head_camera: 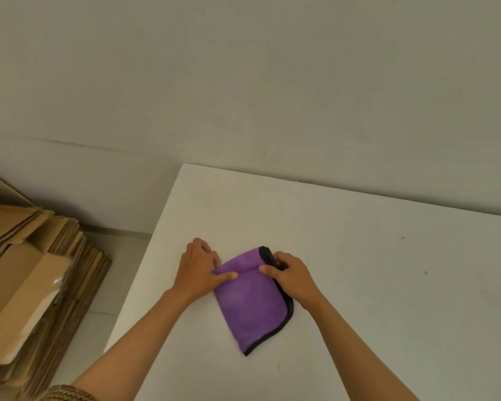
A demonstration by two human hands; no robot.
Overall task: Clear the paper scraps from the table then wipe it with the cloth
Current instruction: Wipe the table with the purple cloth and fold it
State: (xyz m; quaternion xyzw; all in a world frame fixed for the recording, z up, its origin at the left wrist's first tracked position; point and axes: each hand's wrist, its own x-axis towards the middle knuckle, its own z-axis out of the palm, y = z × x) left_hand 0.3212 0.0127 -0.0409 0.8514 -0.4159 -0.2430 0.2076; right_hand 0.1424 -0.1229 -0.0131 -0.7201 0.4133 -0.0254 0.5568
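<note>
A purple cloth with a black edge lies folded on the white table, near its left side. My left hand pinches the cloth's far left corner, thumb lying on top of the fabric. My right hand grips the far right corner where the black edge bunches up. Both hands sit at the cloth's far end, a fold of fabric raised between them. No paper scraps show on the table.
A stack of flattened cardboard boxes stands on the floor to the left of the table. A plain wall runs along the table's far edge. A few small dark specks mark the tabletop at right.
</note>
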